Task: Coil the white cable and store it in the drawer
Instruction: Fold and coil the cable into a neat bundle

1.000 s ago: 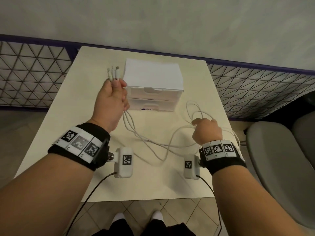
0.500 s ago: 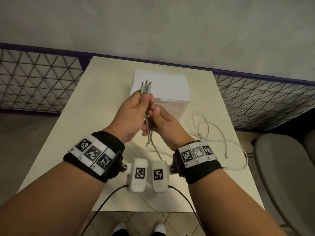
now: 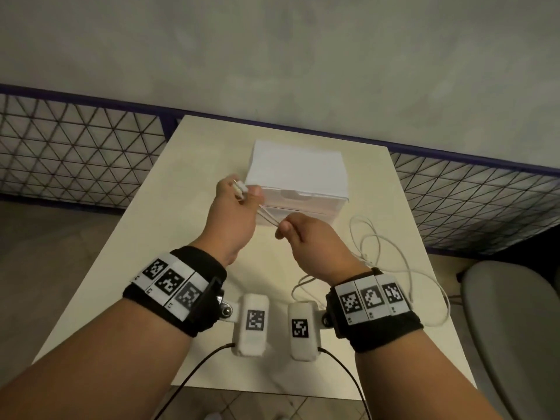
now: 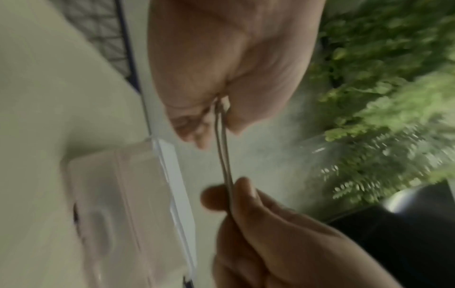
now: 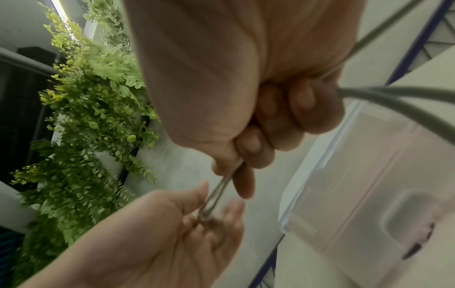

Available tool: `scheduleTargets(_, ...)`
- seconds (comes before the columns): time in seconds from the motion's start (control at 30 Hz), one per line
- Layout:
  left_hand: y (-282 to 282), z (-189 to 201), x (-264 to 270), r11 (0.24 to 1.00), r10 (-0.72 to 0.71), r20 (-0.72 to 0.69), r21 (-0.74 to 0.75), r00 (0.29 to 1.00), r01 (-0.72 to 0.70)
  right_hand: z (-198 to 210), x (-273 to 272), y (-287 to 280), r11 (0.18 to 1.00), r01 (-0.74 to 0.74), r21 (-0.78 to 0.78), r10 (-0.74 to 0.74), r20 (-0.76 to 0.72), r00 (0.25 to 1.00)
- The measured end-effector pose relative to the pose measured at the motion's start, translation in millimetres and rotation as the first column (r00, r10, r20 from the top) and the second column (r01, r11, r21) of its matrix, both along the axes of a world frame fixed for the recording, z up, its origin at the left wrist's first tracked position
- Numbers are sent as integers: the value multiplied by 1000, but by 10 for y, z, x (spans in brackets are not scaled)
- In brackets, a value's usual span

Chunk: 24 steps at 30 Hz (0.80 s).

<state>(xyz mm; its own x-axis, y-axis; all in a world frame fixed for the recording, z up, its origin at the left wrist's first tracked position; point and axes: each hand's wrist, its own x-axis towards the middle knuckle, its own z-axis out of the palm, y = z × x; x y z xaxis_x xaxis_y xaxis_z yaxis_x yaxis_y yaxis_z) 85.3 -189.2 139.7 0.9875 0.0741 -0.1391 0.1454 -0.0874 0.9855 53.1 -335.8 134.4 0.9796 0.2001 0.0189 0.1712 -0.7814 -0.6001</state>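
Observation:
The white cable (image 3: pixel 267 217) runs as taut doubled strands between my two hands above the table. My left hand (image 3: pixel 233 210) grips the bundled plug ends (image 3: pixel 240 189) in front of the white drawer unit (image 3: pixel 297 174). My right hand (image 3: pixel 298 237) pinches the strands a short way to the right and nearer to me. The rest of the cable (image 3: pixel 378 250) lies in loose loops on the table to the right. In the left wrist view the strands (image 4: pixel 223 152) leave my left hand (image 4: pixel 221 62). In the right wrist view my right hand (image 5: pixel 246 109) pinches them (image 5: pixel 220 188). Both drawers look closed.
The cream table (image 3: pixel 194 165) stands against a grey wall, with a mesh fence (image 3: pixel 75 153) on both sides. A grey chair (image 3: pixel 515 328) is at the right. Green plants (image 5: pixel 93 117) show in the wrist views.
My right hand left the loose loops, met the left hand at the plugs, and now has slid back along the strands. The hands are apart, with the strands stretched between them.

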Motion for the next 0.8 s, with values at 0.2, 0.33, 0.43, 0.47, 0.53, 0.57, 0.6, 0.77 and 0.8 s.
scheduleTargets(0.2,90,-113,11,447,-503,-35,845,864,294,3,64,-94,954,-28,-300,15,-46,999)
scheduleTargets(0.33,59,-169,-83,499,-653,-151,651,742,572,29,78,-78,969,-39,-243,34,-25,999)
scheduleTargets(0.43,41,-188,-129,571,-646,-158,551,747,609,78,76,-95,1000,-6,-1,6,-36,999)
scheduleTargets(0.47,42,-198,-144,595,-640,-162,514,751,618,85,74,-105,997,15,80,-10,-53,999)
scheduleTargets(0.53,72,-250,-137,725,-604,-122,328,788,606,72,60,-126,981,46,189,-30,-91,995)
scheduleTargets(0.57,90,-269,-120,788,-574,-98,204,813,581,58,47,-136,969,64,241,-36,-118,992)
scheduleTargets(0.6,112,-277,-103,835,-537,-75,95,840,542,45,33,-141,954,82,289,-40,-146,989)
scheduleTargets(0.77,174,-197,-2,946,-277,-27,-181,961,268,-176,-56,-200,905,119,409,-32,-213,977)
scheduleTargets(0.8,191,-176,30,955,-212,-31,-217,977,200,-236,-81,-213,898,130,419,-30,-238,971)
